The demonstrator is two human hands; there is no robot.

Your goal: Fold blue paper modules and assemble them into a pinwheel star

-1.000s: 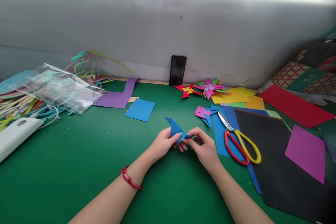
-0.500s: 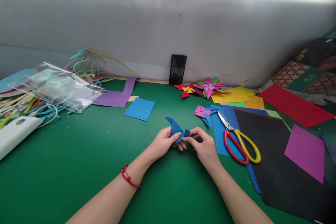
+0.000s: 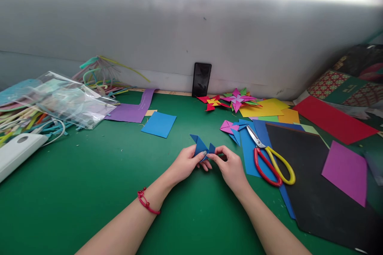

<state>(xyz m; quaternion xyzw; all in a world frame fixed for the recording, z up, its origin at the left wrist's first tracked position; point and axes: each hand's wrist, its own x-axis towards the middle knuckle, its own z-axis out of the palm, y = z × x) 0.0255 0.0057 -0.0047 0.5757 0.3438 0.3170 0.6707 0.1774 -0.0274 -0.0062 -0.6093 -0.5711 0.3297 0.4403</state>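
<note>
A small folded blue paper piece (image 3: 201, 146) sits between my two hands just above the green table (image 3: 89, 183). My left hand (image 3: 187, 163), with a red cord on its wrist, pinches the piece from the left, thumb on top. My right hand (image 3: 230, 167) pinches its right tip, fingers curled closed. One pointed flap sticks up and away from me.
Red and yellow scissors (image 3: 269, 155) lie on blue and black sheets (image 3: 317, 191) to the right. Folded paper stars (image 3: 236, 99), a blue square (image 3: 159, 124), purple paper (image 3: 131, 109), a black phone (image 3: 201, 79) at the wall, and a plastic bag of strips (image 3: 60, 99) at left.
The right fingers have folded the piece's right tip upward into a small flap. Both hands stay in nearly the same place.
</note>
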